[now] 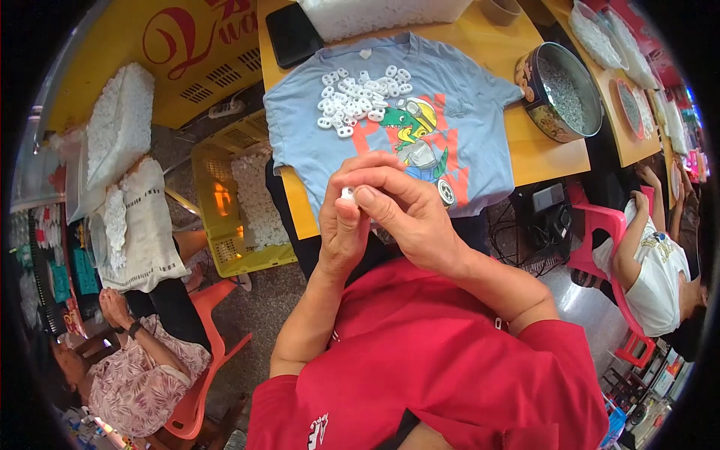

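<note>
My left hand (343, 225) and my right hand (409, 211) are closed together in front of my chest. A small white plastic piece (347, 193) shows between the thumbs, pinched by both hands; most of it is hidden by the fingers. Just beyond them a light blue T-shirt (315, 154) with a cartoon print lies spread over the table. On its upper part sits a loose pile of small white plastic pieces with two holes each (358, 96).
On the wooden table (559, 157) are a black phone (294, 35), a box of white pieces (382, 16) and a round tin (529, 82) of small metal parts. A yellow crate (247, 264) of white pieces stands left. Seated people (146, 375) (660, 262) are on both sides.
</note>
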The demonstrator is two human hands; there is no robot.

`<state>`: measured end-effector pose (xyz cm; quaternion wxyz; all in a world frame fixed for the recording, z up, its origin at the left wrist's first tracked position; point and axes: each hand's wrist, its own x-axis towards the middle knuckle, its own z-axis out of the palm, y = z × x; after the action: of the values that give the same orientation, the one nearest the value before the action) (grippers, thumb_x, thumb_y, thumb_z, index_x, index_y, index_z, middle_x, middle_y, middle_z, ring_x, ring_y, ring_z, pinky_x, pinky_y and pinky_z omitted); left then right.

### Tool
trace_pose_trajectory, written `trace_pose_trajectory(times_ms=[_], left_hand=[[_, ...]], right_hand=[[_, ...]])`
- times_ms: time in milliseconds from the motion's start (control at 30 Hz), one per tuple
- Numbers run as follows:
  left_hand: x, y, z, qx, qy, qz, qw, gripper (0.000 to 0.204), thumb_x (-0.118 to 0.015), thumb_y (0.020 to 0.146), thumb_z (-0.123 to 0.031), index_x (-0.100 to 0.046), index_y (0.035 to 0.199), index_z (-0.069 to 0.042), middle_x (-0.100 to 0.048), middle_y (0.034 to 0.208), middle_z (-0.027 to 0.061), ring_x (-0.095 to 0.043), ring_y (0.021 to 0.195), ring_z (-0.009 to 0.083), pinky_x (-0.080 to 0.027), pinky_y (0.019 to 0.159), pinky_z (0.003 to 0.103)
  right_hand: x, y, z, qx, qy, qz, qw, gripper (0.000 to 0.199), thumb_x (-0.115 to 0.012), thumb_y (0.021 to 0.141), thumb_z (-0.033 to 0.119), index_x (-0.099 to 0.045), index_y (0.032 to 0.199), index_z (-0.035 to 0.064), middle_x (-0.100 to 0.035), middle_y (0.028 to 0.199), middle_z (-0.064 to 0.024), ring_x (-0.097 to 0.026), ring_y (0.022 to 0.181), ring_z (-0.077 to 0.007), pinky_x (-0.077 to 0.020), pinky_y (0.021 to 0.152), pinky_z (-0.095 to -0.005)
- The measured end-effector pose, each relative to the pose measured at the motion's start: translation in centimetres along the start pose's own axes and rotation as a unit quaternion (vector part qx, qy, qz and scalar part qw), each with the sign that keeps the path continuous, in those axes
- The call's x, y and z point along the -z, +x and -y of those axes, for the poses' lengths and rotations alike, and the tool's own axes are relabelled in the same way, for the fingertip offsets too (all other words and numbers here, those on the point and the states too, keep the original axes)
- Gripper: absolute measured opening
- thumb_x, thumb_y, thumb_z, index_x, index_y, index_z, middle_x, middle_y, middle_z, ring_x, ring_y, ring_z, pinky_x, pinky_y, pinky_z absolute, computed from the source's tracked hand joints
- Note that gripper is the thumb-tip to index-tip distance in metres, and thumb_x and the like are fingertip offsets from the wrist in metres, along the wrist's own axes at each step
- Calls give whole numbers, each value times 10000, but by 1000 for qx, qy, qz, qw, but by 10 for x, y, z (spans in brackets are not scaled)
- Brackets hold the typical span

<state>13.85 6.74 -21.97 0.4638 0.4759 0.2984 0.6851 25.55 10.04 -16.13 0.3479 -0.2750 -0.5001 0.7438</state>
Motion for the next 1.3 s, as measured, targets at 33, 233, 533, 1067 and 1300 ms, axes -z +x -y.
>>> trace_pose_trajectory(times_ms=[33, 233, 533, 1067, 1300], left_hand=[[-1, 0, -3, 29, 14, -2, 999, 626, -334, 1000, -532, -416, 1309, 6, -482, 1306, 214, -510, 1191, 301, -411, 1011, 414], [0, -8, 5, 120, -221, -184, 950, 714, -296, 990, -572, -273, 1458, -34, -417, 1411, 204, -431, 1284, 360, -308, 1105, 485], [11, -11, 19, 63, -252, -179, 949, 583, -393, 1000, -440, -335, 1426, -46, -427, 1399, 201, -432, 1289, 348, -290, 1131, 495], [12, -5, 10, 126, -130, -134, 974, 330, -452, 1007, -187, -459, 1262, 22, -543, 1266, 166, -552, 1164, 261, -411, 1039, 423], [13, -5, 10, 128, -127, -128, 975, 298, -448, 1005, -150, -473, 1242, 30, -550, 1259, 176, -566, 1145, 254, -421, 1035, 418]], right_hand=[[1, 2, 0, 2, -1, -1, 1000, 239, -565, 973, 123, -619, 1167, -6, -635, 1057, -36, -581, 963, -88, -480, 822, -240], [-16, 28, -12, 96, -148, -20, 984, 193, -577, 922, 45, -615, 1103, -12, -651, 1022, -77, -615, 942, -131, -480, 830, -268], [-9, 44, -12, 266, -233, 112, 929, 197, -607, 867, -23, -669, 1051, 14, -634, 1166, -112, -623, 1055, -216, -490, 871, -320], [123, 78, -2, 183, -571, -68, 798, 111, -672, 839, 125, -695, 916, 49, -641, 857, -90, -619, 736, -226, -489, 661, -334], [106, 95, -10, 224, -603, 1, 765, 115, -668, 830, 127, -701, 927, 74, -622, 848, -89, -618, 799, -282, -485, 679, -386]])
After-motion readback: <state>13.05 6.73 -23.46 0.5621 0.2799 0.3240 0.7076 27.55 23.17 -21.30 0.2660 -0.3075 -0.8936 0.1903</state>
